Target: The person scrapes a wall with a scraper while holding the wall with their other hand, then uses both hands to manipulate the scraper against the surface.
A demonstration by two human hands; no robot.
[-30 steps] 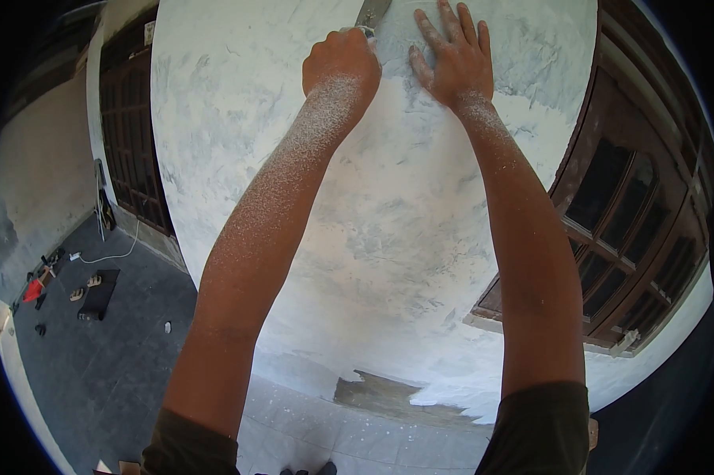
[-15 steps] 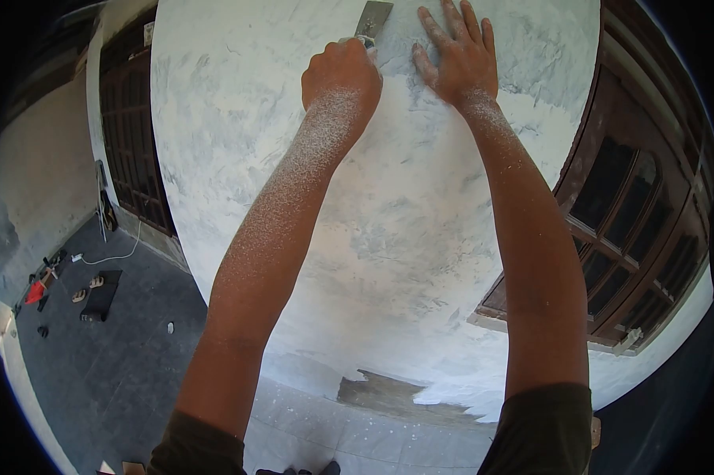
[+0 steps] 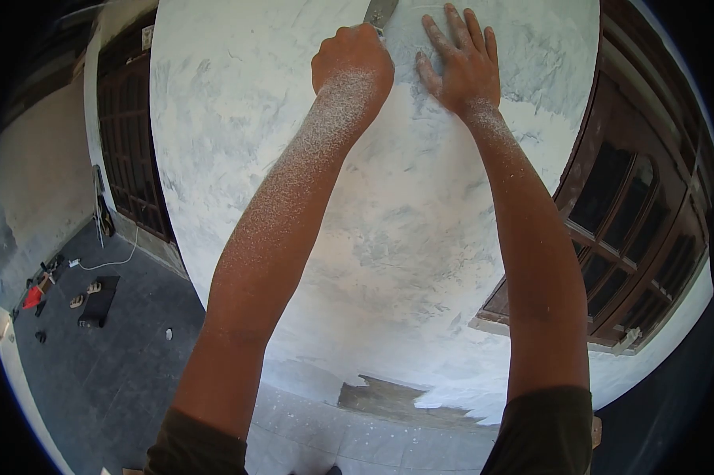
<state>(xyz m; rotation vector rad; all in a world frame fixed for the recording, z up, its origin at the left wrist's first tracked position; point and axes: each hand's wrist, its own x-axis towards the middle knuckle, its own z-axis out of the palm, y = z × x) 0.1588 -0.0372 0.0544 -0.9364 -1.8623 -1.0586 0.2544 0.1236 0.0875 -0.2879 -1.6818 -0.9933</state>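
Note:
My left hand (image 3: pixel 353 63) is wrapped in a fist around the handle of a putty knife (image 3: pixel 380 12), whose metal blade points up along the wall at the top edge of the view. The handle is mostly hidden by my fingers. To its right, my right hand (image 3: pixel 466 67) lies flat on the wall (image 3: pixel 404 206) with its fingers spread and whitish dust on them. The wall is coated unevenly in white and grey patches. White powder covers my left forearm and dusts my right wrist.
At the right is a brown wooden window (image 3: pixel 618 214) with panes. A dark door (image 3: pixel 127 134) stands at the left. On the grey floor (image 3: pixel 127 380) lie sandals on a dark mat (image 3: pixel 100 301), a white cable (image 3: pixel 119 260) and a red item (image 3: pixel 32 298). Bare grey wall (image 3: pixel 388 396) shows low down.
My left hand has moved up and slightly right with the putty knife, so less of the blade is in view. My right hand stays spread on nearly the same spot.

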